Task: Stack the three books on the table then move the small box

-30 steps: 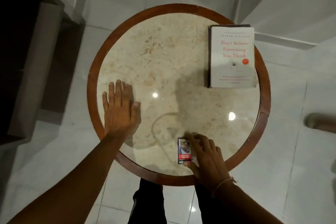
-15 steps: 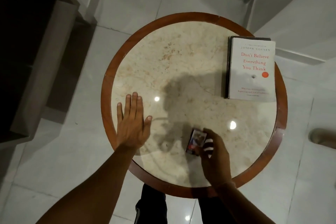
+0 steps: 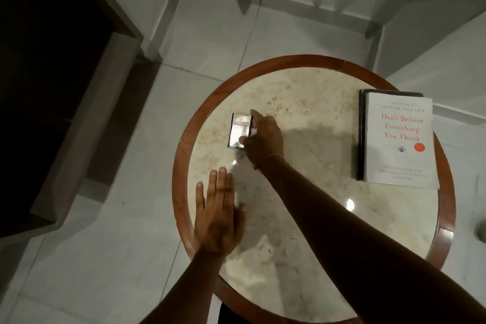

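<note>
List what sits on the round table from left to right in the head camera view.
left hand flat on the table → small box → right hand, its grip on the box → stack of books
</note>
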